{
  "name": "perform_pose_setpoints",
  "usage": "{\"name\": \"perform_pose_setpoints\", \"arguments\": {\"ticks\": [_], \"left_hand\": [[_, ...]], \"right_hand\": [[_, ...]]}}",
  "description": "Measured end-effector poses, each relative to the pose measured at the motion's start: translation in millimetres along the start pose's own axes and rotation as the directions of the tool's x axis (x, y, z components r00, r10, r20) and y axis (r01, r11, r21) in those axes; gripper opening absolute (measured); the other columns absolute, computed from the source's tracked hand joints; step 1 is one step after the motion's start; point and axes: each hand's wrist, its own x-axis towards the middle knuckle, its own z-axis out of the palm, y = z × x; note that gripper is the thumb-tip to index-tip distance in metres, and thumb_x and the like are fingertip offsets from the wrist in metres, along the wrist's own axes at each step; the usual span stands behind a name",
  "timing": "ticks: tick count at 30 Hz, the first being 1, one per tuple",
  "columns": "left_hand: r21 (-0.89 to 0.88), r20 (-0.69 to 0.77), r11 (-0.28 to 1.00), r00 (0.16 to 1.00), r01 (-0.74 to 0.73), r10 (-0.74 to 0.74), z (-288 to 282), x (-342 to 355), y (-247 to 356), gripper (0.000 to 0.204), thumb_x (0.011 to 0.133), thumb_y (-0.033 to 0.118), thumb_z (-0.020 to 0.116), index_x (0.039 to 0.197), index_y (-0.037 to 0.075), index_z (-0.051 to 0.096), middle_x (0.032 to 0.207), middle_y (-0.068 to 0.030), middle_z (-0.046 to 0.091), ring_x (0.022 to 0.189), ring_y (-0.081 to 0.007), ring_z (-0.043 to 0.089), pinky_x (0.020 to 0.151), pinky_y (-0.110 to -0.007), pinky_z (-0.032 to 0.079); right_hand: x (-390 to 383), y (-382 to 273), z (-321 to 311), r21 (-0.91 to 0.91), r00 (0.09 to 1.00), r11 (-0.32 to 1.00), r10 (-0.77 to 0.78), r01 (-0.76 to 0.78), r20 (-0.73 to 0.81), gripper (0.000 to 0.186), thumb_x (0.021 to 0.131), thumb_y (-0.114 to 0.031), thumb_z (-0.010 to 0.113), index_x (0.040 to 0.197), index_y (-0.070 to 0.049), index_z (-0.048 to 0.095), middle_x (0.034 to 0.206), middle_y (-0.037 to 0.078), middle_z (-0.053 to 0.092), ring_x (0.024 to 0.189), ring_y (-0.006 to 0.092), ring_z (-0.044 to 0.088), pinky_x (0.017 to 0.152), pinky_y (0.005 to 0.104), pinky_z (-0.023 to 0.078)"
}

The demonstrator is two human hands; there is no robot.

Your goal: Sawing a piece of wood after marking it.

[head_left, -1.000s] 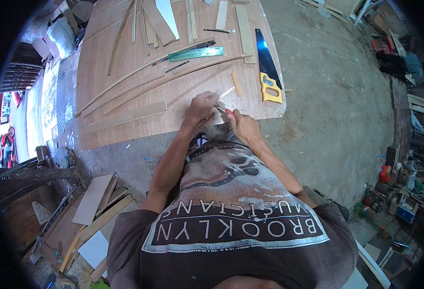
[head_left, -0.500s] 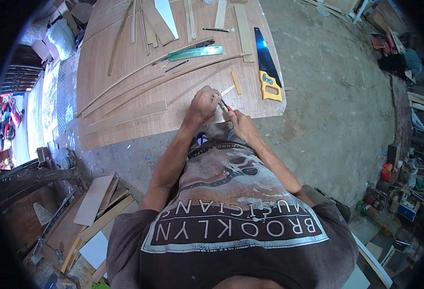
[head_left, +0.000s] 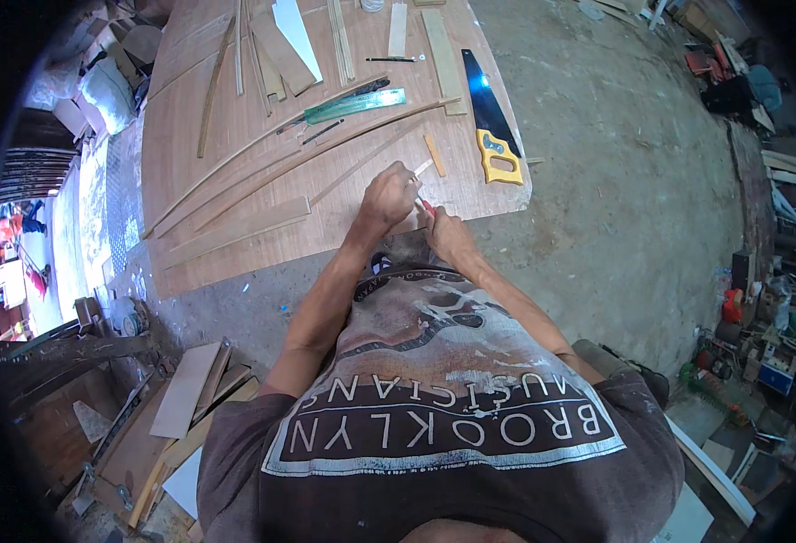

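Near the table's front edge, my left hand (head_left: 391,194) is closed, its fingertips pinching something too small and covered to name. Close beside it, my right hand (head_left: 450,235) grips a small slim tool with a red handle (head_left: 429,209), its tip pointing toward the left fingers. The kind of tool cannot be made out. Just beyond the left fingers lies a small square with a yellow stock (head_left: 435,156) and a metal blade (head_left: 422,168). Off to the right, a handsaw (head_left: 494,127) with a yellow and black handle lies flat.
Long thin wood strips (head_left: 307,161) and a flat board (head_left: 240,230) cover the table's left part. Behind them lie a long green flat piece (head_left: 355,106) and dark pencil-like sticks (head_left: 391,60). Offcuts (head_left: 186,389) are piled on the lower left; clutter (head_left: 773,366) lines the right.
The view has shifted slightly, so the table's things sit a little further left. Both hands stay close together, and the right hand's tool has turned a little.
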Motion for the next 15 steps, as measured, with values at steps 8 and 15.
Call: {"name": "perform_pose_setpoints", "arguments": {"ticks": [8,15], "left_hand": [[0.007,-0.035,1.000,0.999,-0.015,0.015,5,-7,7,0.023,0.087,0.017,0.056,0.085,-0.004,0.065,0.085,-0.0220,0.058,0.083,-0.0389,0.058,0.076,-0.044,0.046],[-0.042,-0.073,0.996,0.995,-0.075,0.071,15,-16,6,0.017,0.083,0.011,0.059,0.085,-0.005,0.065,0.083,-0.0210,0.057,0.079,-0.0372,0.058,0.073,-0.044,0.046]], "right_hand": [[-5,8,12,0.042,0.997,0.999,-0.018,0.021,-0.074,0.039,0.098,-0.030,0.044,0.098,0.009,0.053,0.080,0.036,0.061,0.082,0.0528,0.060,0.073,0.0574,0.047],[-11,10,11,0.067,0.999,0.998,-0.007,0.009,-0.032,0.041,0.097,-0.031,0.045,0.096,0.009,0.055,0.084,0.036,0.061,0.085,0.0517,0.061,0.076,0.0563,0.048]]}}
